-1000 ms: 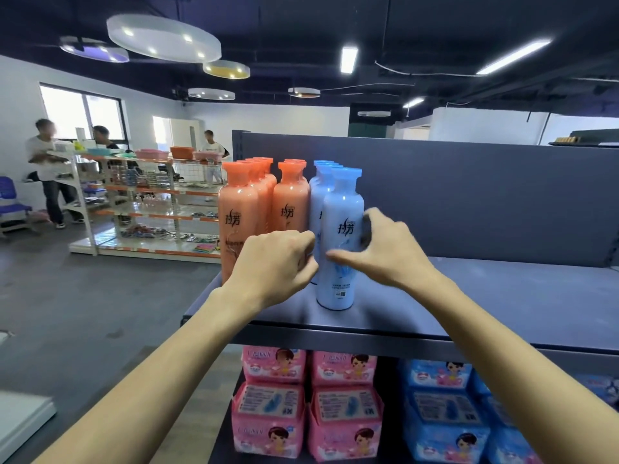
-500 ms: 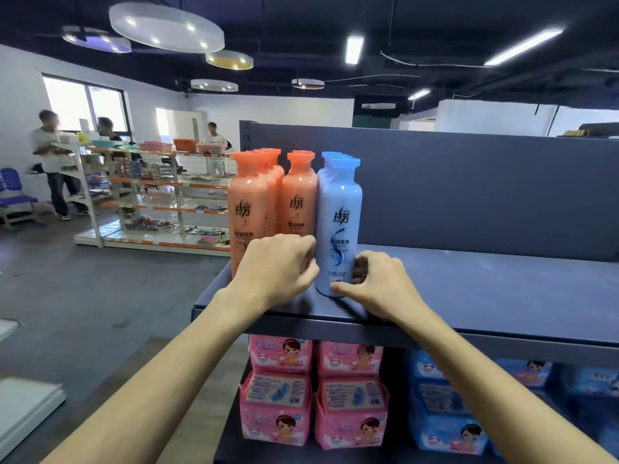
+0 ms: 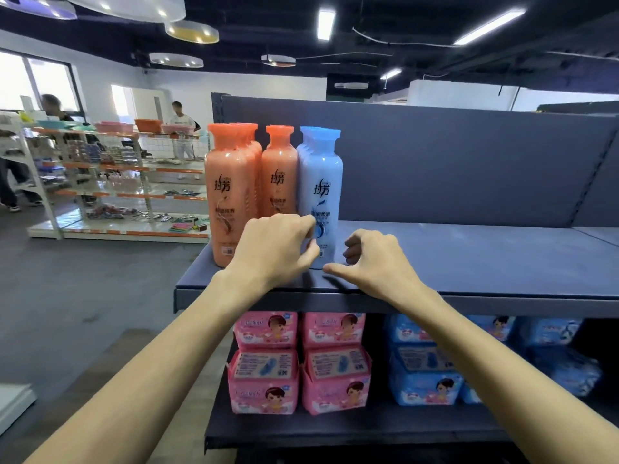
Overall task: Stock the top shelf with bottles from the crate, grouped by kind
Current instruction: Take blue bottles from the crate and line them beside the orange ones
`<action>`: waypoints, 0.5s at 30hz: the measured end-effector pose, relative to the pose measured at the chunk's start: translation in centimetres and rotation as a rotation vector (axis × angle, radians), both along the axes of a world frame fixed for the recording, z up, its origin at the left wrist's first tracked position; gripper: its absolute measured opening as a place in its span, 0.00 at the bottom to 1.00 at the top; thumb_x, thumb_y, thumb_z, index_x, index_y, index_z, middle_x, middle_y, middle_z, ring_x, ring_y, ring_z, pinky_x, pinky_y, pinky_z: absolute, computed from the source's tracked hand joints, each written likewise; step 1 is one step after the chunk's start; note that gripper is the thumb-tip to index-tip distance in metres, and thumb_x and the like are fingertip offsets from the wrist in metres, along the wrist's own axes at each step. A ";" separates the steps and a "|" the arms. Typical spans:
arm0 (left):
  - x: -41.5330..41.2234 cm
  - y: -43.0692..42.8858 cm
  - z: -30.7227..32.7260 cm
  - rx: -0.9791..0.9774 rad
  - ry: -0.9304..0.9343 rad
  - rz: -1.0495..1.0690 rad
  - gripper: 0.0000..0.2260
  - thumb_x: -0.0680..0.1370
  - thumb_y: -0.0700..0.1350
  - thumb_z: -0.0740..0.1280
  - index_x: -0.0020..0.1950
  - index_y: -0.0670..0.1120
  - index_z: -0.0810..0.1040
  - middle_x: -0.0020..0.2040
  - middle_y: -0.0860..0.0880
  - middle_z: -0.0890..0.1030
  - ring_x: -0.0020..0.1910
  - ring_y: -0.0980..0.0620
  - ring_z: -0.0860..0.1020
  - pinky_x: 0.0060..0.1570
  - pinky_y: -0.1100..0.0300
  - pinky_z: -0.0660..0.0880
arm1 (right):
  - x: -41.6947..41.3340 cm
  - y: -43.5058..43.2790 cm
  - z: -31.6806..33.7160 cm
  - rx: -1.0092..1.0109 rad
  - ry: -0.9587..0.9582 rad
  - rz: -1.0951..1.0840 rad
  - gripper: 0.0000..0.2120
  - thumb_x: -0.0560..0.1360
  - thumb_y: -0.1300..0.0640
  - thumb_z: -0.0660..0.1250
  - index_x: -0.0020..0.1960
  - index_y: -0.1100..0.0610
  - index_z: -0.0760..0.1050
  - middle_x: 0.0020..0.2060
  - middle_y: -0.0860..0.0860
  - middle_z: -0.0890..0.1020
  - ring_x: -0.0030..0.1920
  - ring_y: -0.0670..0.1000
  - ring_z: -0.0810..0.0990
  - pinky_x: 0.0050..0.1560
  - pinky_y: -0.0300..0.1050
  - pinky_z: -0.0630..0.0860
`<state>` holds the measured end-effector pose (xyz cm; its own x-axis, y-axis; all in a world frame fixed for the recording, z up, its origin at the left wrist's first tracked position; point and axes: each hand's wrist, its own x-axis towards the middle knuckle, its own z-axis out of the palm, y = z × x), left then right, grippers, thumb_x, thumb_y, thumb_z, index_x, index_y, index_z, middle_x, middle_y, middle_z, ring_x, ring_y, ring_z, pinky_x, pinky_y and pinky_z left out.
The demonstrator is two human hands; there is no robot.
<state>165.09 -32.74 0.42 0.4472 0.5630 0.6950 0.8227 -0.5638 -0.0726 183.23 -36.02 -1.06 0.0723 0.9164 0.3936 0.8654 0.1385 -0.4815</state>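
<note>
Orange bottles [image 3: 227, 195] stand in two rows at the left end of the grey top shelf [image 3: 469, 256]. A row of light blue bottles [image 3: 321, 182] stands right beside them, upright, the front one near the shelf edge. My left hand [image 3: 278, 249] is loosely curled in front of the orange and blue bottles, its fingertips at the blue bottle's lower left side, gripping nothing. My right hand [image 3: 371, 262] rests just right of the blue bottle, thumb stretched toward its base, fingers curled and empty. The crate is out of view.
The shelf stretches bare to the right in front of a grey back panel [image 3: 452, 162]. Below it sit pink packs [image 3: 264, 380] and blue packs [image 3: 425, 373]. Another shelving unit [image 3: 110, 182] and people [image 3: 182, 128] are far off to the left.
My right hand has let go of the front blue bottle and dropped back to the shelf beside it. The bottle now stands on its own. My left hand stays curled in front.
</note>
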 end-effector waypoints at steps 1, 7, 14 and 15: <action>0.4 -0.2 -0.2 0.007 0.002 0.000 0.08 0.75 0.53 0.61 0.42 0.50 0.72 0.38 0.52 0.78 0.39 0.47 0.77 0.33 0.56 0.71 | 0.5 -0.5 -0.1 0.006 -0.002 -0.008 0.28 0.66 0.42 0.78 0.57 0.60 0.78 0.47 0.51 0.85 0.52 0.51 0.82 0.56 0.50 0.79; 4.0 -1.2 -1.2 -0.013 0.010 -0.095 0.08 0.75 0.53 0.61 0.45 0.49 0.73 0.37 0.51 0.77 0.39 0.47 0.77 0.33 0.57 0.69 | 3.7 -4.2 -0.2 0.021 -0.026 -0.066 0.25 0.69 0.46 0.76 0.60 0.58 0.78 0.49 0.50 0.85 0.50 0.49 0.83 0.58 0.49 0.78; 9.2 -4.4 -2.4 -0.057 0.000 -0.268 0.08 0.76 0.53 0.60 0.47 0.50 0.74 0.38 0.52 0.77 0.39 0.48 0.76 0.34 0.56 0.70 | 7.6 -9.9 -0.3 -0.051 -0.055 -0.097 0.20 0.70 0.45 0.75 0.58 0.54 0.80 0.45 0.45 0.86 0.46 0.40 0.83 0.55 0.41 0.79; 9.7 -5.4 -3.3 -0.067 -0.023 -0.317 0.08 0.75 0.53 0.60 0.46 0.50 0.74 0.37 0.52 0.77 0.38 0.48 0.76 0.33 0.56 0.70 | 8.3 -10.9 -0.7 -0.084 -0.063 -0.098 0.20 0.69 0.45 0.76 0.56 0.53 0.81 0.44 0.44 0.86 0.44 0.38 0.83 0.54 0.38 0.79</action>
